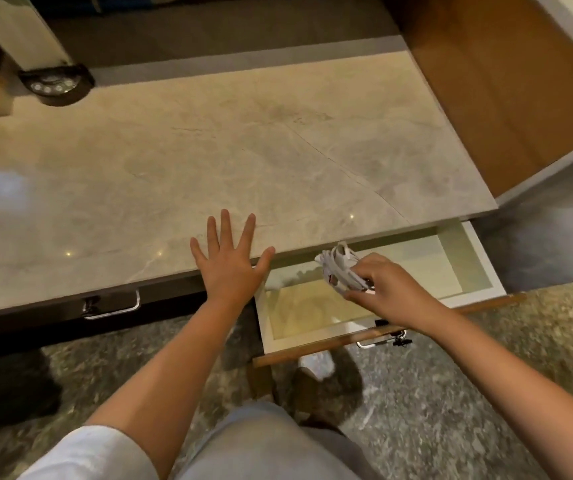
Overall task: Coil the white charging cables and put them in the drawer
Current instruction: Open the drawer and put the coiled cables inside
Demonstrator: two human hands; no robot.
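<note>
My right hand (387, 292) holds a bundle of coiled white charging cables (338, 268) above the open drawer (479, 268) at the right end of the desk. The drawer is white inside with a pale bottom, and nothing else shows in it. Its wooden front carries a metal handle (380, 341) just under my right wrist. My left hand (229, 259) lies flat on the marble desktop's front edge, fingers spread, just left of the drawer and holding nothing.
The marble desktop (243, 150) stretches left and back. A shut dark drawer with a metal handle (113, 306) sits under it at left. A black device with round buttons (54, 85) stands at the back left. A wooden panel (506, 81) rises at the right.
</note>
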